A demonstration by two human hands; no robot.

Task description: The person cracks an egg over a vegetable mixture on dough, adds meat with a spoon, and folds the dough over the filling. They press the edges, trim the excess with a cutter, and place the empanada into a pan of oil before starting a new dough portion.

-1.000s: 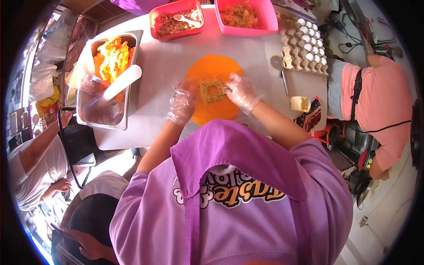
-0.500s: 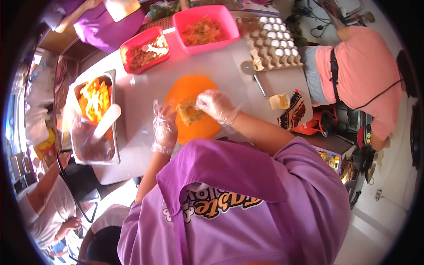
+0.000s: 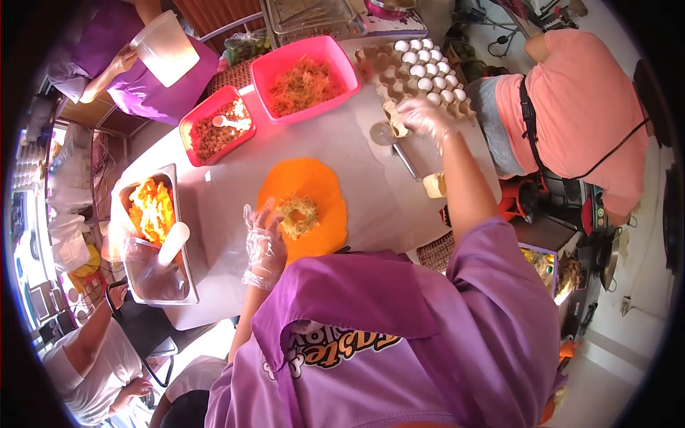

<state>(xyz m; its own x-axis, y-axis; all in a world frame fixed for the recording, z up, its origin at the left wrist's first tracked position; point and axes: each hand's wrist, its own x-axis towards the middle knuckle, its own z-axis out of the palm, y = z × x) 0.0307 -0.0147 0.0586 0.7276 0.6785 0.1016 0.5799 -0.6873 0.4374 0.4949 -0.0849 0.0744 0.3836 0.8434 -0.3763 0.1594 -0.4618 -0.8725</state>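
A round orange wrapper sheet [image 3: 325, 189] lies flat on the table, with a ring of shredded filling [image 3: 298, 216] on it, hollow in the middle. My left hand [image 3: 265, 246], in a clear plastic glove, is beside the filling at the sheet's left edge, its fingers apart and holding nothing. Out to the right, my gloved right hand [image 3: 428, 120] is over the near edge of the cardboard egg tray [image 3: 378, 71], fingers loosely stretched and slightly blurred. White eggs [image 3: 426, 69] fill the tray's right side. Below that hand lies a pizza cutter [image 3: 399, 153].
Two pink tubs hold shredded filling [image 3: 303, 85] and minced filling [image 3: 214, 135] with a spoon. A steel pan [image 3: 193, 285] with orange pieces stands left. A pale yellow block [image 3: 434, 185] lies right. One person holds a white container [image 3: 168, 53]; others stand right and lower left.
My right hand has left the filling and moved right and away from me to the egg tray. My left hand stays beside the sheet. The view has shifted, and the co-worker's white container shows more fully.
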